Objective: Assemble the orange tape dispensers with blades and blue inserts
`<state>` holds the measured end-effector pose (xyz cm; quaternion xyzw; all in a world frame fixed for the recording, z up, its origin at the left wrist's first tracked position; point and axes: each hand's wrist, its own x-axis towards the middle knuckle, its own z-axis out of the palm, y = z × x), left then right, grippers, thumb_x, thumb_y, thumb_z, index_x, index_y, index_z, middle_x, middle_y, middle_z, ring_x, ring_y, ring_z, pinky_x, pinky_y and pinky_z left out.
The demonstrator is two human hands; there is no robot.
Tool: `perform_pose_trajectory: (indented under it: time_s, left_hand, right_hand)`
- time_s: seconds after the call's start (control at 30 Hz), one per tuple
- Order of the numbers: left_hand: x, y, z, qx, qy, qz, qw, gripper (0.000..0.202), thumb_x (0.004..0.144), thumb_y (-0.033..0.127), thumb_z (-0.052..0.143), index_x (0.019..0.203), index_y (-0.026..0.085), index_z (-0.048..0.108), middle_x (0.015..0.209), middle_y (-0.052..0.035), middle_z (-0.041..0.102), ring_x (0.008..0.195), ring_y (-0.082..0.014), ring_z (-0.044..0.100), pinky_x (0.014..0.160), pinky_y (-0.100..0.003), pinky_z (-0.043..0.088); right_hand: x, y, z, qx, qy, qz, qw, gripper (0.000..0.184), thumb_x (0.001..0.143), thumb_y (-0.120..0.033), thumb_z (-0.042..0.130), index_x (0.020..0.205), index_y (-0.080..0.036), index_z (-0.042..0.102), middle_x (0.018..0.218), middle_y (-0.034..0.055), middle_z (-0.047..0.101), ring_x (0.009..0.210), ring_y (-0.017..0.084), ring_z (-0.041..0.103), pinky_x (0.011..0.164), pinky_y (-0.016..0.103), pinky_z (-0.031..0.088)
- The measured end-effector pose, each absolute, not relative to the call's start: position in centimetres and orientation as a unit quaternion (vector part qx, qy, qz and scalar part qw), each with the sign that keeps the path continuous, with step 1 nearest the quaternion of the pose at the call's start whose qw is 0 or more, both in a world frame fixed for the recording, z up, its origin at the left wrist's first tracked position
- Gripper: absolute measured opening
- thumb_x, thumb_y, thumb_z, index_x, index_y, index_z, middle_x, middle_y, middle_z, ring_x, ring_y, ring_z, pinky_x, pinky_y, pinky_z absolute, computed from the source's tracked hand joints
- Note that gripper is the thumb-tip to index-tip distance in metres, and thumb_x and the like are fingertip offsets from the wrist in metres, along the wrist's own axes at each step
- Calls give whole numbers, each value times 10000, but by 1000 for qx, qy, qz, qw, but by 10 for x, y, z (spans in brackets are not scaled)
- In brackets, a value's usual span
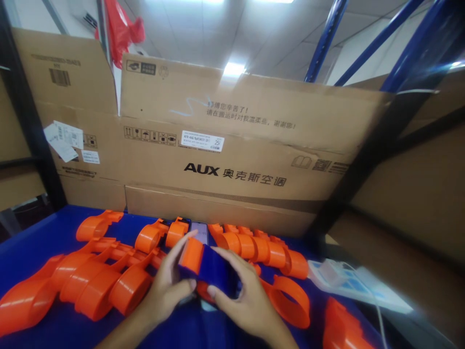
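Both hands hold an object above the middle of the blue table, and it looks like a tape dispenser. My left hand [169,276] has its fingers and thumb closed around the orange plastic part [191,254]. My right hand [241,291] grips the dark blue part [216,269], with the thumb low at the front. The two parts touch, but blur hides how they join. A bit of orange shows below, between the thumbs. Behind the hands lies a phone [199,232] with a lit screen. To the left are several orange loop-shaped plastic pieces [96,291].
A row of orange loop pieces [261,249] stands at the back right, with a larger orange ring [290,300] nearer. A white power strip [363,286] with a plug and cable lies at the right edge. Cardboard [232,160] walls the back of the blue tabletop [119,334].
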<state>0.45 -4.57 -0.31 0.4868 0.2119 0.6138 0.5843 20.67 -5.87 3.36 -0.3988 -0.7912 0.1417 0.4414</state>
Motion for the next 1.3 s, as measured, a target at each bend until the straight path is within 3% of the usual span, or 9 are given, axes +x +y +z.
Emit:
perform_pose_trajectory:
  time_s: [0.13,0.33,0.47,1.3]
  left_hand:
    - [3,-49,6,532,235,603,546,774,746,233,809,1457,286,506,1521,-94,513,1428,-373,409,1147,-441,384]
    - [5,-39,5,530,331,624,468,487,783,298,793,1249,266,654,1314,-81,674,1250,-340,586,1072,-430,436]
    - [4,-38,3,529,349,634,443,422,756,299,817,1155,260,686,1195,-62,707,1170,-316,616,1031,-395,448]
    - [4,-44,7,512,355,656,426,337,785,317,784,1096,265,663,1032,-16,669,976,-242,611,887,-310,454]
  right_hand:
    - [208,-54,29,-376,-820,26,430,679,809,-261,767,1441,-278,520,1233,102,671,1113,299,654,962,447,545]
    - [208,-50,18,-356,-825,-120,423,617,869,-217,712,1448,-295,513,1204,123,628,1079,314,620,904,521,512]
    - [207,-50,16,-343,-828,-131,425,644,878,-205,702,1473,-300,477,1212,124,609,1081,312,604,900,517,498]
    - [199,-53,10,-354,-811,-160,438,647,853,-192,704,1456,-286,488,1206,127,574,1117,338,575,921,533,477]
